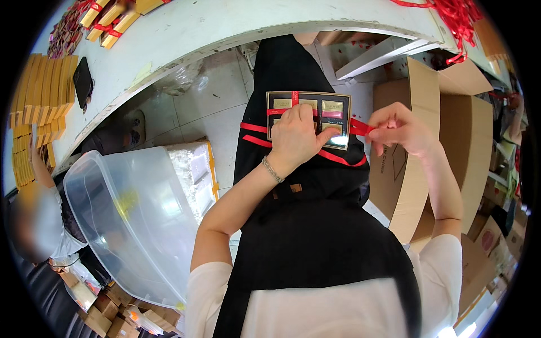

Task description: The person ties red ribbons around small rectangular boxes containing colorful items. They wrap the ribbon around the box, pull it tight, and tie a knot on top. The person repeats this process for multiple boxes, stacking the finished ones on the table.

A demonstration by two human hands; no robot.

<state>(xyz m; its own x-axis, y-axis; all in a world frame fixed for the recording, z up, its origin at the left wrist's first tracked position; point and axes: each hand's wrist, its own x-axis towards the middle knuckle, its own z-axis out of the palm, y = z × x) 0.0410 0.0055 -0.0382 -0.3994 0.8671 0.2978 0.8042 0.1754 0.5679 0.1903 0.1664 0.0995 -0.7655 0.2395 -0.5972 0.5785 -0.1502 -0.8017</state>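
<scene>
A flat Godiva chocolate box (332,108) with a dark inner tray and gold-wrapped pieces rests on my lap, over a black apron (321,241). My left hand (296,135) lies across its face, fingers curled and thumb spread over the lower right piece, and holds it against my lap. A red ribbon (295,98) crosses the box both ways. Beyond the box's right edge, my right hand (395,129) pinches a stretch of ribbon and draws it out sideways. Other ribbon lengths (253,126) trail over the apron. My left palm hides much of the tray.
The white worktable (236,36) curves ahead, bearing stacked gold boxes (46,88), a black phone (83,78) and red ribbons (458,25). An open cardboard carton (416,139) stands right, a clear plastic bin (135,224) left. Another person (40,228) is at far left.
</scene>
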